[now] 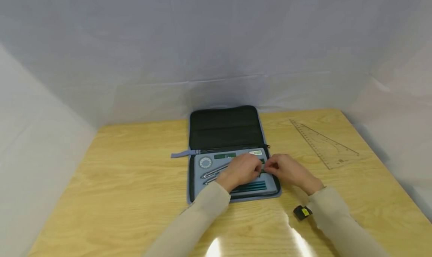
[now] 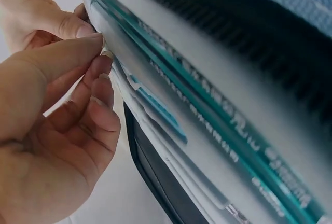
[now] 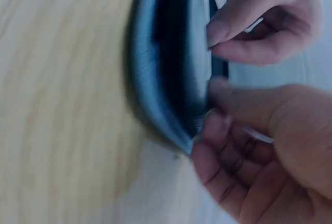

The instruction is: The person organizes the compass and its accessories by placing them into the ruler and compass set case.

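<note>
A zip case (image 1: 222, 127) lies unfolded on the table, its black lid at the back and a grey-blue tray (image 1: 199, 189) at the front. Over the tray's right half, my left hand (image 1: 241, 171) has its thumb and fingertips drawn together. My right hand (image 1: 291, 172) comes in across the right rim and pinches a small dark green piece (image 1: 263, 171), mostly hidden by fingers. Whether the left fingertips grip it too, I cannot tell. Teal pencils (image 1: 251, 187), silver compasses (image 1: 214, 171), a round white dial (image 1: 205, 162), a green box (image 1: 225, 156) and an eraser (image 1: 255, 152) sit in the tray.
A clear set square (image 1: 324, 144) lies on the table (image 1: 135, 174) to the right of the case. Near my right sleeve is a small black object with a yellow label (image 1: 302, 212). A lilac strap (image 1: 182, 154) sticks out left. White sheeting (image 1: 202, 62) hangs behind.
</note>
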Motion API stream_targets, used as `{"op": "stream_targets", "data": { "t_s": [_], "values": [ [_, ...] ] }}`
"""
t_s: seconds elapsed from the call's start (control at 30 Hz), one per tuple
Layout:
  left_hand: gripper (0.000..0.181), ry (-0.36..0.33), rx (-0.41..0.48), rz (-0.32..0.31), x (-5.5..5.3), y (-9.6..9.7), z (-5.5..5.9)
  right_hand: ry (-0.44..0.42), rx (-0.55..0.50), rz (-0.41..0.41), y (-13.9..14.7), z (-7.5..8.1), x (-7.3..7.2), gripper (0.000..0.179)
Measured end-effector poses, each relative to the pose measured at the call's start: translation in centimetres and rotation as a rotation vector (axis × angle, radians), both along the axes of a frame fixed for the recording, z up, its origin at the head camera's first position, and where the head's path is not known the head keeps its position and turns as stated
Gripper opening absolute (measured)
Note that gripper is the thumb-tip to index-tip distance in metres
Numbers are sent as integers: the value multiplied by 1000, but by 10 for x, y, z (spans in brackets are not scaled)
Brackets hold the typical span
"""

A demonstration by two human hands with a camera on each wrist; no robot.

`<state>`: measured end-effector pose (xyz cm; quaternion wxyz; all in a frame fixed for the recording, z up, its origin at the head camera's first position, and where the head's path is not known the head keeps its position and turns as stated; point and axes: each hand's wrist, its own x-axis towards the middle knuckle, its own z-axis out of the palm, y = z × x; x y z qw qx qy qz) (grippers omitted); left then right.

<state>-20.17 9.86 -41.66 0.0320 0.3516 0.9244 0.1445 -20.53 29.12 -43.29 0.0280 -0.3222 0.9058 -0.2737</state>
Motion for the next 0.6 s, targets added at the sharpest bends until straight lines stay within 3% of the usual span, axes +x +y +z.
{"op": "stream_targets", "data": {
  "t_s": [0.3, 0.6],
  "values": [
    [24, 16, 12, 41, -2, 3, 1, -1, 13, -34, -1, 2, 1, 6],
    [25, 11, -28, 40, -1, 3, 1, -21, -14, -56, -5, 1, 5, 5]
  ]
}}
